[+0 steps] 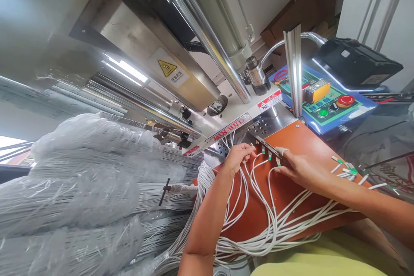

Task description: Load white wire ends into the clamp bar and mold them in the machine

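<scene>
Lying between our hands, the dark bar (268,145) is pinched by our right hand (282,160); our left hand (239,156) bunches its fingertips nearby.

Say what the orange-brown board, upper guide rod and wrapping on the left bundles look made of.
Board: perhaps laminate or rubber, satin; even colour, soft sheen. Upper guide rod: polished metal, likely steel; bright mirror-like streaks. Wrapping: thin, glossy clear plastic film; crinkled, with strands showing through.
</scene>
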{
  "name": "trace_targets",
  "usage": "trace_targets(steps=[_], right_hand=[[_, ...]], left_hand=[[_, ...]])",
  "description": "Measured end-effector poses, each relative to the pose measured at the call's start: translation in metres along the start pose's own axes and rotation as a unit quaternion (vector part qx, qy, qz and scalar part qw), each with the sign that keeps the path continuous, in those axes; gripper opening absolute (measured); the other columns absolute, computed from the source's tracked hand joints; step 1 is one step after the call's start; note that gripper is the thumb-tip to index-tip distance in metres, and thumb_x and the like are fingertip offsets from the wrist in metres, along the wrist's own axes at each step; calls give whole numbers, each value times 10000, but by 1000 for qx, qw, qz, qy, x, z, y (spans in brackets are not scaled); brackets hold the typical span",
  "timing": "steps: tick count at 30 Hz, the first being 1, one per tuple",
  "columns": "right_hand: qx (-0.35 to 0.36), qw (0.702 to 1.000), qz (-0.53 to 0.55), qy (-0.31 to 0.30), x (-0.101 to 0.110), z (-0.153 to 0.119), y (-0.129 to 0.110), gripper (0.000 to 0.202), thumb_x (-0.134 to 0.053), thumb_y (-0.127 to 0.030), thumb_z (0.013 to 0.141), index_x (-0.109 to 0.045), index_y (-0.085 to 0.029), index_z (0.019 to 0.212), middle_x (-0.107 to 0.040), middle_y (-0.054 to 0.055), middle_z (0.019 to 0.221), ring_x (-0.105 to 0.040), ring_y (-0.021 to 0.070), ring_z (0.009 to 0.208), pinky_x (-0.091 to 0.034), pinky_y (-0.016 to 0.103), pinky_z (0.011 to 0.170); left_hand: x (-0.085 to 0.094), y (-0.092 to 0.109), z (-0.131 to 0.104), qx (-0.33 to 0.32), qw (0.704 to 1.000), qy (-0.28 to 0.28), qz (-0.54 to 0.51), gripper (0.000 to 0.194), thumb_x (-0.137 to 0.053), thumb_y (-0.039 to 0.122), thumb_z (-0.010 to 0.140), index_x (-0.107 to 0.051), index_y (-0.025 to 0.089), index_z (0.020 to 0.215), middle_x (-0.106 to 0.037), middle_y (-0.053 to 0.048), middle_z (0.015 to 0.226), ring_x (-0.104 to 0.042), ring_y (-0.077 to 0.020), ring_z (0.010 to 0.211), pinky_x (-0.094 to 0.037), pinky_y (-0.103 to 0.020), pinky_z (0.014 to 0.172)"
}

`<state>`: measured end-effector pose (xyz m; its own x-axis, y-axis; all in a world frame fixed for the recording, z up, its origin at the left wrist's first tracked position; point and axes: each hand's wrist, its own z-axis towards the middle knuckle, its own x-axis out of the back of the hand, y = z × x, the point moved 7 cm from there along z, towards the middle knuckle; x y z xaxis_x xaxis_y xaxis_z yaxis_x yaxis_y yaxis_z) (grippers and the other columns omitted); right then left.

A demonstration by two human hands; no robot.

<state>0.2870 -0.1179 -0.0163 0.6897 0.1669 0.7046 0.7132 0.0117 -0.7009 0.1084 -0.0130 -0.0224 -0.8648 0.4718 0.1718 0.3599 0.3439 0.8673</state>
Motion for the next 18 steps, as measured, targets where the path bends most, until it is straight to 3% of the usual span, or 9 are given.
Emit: trace_targets(steps=[3, 7, 12, 18], right_hand=[[1, 1000, 5, 7, -1, 1, 3, 482, -478, -497, 892, -450, -277, 1319, -728, 61, 886, -695, 280, 821, -470, 324, 657], [8, 1000, 22, -5, -3, 2, 4, 507, -475, -507, 888, -438, -270, 1335, -729, 68, 917, -691, 287, 844, -475, 339, 680], [2, 1000, 28, -12, -1, 1, 1, 514, -446, -518, 903, -430, -258, 1346, -724, 81, 961, -687, 283, 871, -473, 337, 690], [0, 999, 9, -31, -4, 2, 2, 541, -400, -539, 917, -399, -223, 1356, -714, 99, 982, -681, 300, 893, -474, 353, 692]], left_hand=[[-1, 4, 4, 28, 998, -8, 50, 364, -758, 464, 624, -670, 119, 701, -586, -6, 606, -348, -39, 473, -159, -194, 435], [-6, 7, 9, 62, 993, -21, 96, 303, -728, 431, 634, -709, 131, 678, -511, 21, 523, -331, -45, 457, -156, -200, 431], [-9, 9, 14, 49, 992, -34, 113, 289, -687, 419, 658, -703, 131, 652, -482, 27, 496, -317, -49, 451, -168, -211, 444], [-11, 12, 13, 2, 993, -4, 118, 321, -674, 448, 664, -650, 131, 622, -455, 44, 480, -312, -51, 451, -175, -215, 471]])
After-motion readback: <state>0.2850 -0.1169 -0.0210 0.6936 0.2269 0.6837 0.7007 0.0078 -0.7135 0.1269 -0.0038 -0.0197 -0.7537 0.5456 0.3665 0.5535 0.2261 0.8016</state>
